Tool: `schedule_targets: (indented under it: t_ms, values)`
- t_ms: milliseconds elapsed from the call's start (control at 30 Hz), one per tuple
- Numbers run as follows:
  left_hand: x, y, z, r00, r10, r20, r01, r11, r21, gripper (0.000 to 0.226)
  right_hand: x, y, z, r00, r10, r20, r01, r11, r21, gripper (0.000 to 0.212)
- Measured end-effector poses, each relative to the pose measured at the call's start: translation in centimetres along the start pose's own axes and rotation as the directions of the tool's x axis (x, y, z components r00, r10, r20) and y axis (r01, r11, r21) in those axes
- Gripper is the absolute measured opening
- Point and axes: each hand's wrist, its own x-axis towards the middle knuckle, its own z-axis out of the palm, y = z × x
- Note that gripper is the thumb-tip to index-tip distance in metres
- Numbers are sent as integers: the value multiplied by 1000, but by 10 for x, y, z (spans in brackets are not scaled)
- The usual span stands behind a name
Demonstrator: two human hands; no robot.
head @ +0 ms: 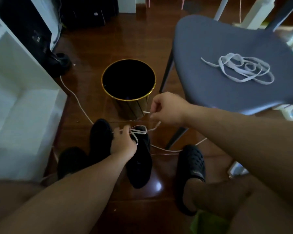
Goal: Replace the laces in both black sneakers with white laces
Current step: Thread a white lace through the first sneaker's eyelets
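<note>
Dark shiny wood floor (95, 53). Left hand (123, 142) pinches the thin white lace (139, 130) on the black sneaker (139, 164); right hand (166, 108) pinches its tip toward 1 o'clock. Tugging hard could pull it out.

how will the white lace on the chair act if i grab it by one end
The white lace lies in loose flat coils on the chair seat, so it is probably floppy and light. Lifted by one end, it would likely uncoil and dangle.

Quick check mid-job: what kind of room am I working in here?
Probably a room at home, maybe a bedroom or study: polished wood floor, a blue chair, a gold-rimmed black bin and a white shelf unit.
</note>
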Motion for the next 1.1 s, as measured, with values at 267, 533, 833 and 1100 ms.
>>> schedule_targets:
  t_ms: [267,533,833,1100]
  values:
    - [-16,-48,67,951,-277,136,276,961,22,36,14,0,1,997,11,71,-19,994,109,16]
    - [-4,-8,-10,971,-189,147,182,981,59,28,7,-11,-14,991,-76,113,80,996,-32,10]
    - [-58,44,-205,932,180,315,-173,984,-52,19,-13,-52,-30,994,-97,49,101,990,-97,15]
    - [-116,55,-308,958,265,111,-265,964,-15,29,-66,-98,-61,968,-151,-202,191,962,194,18]
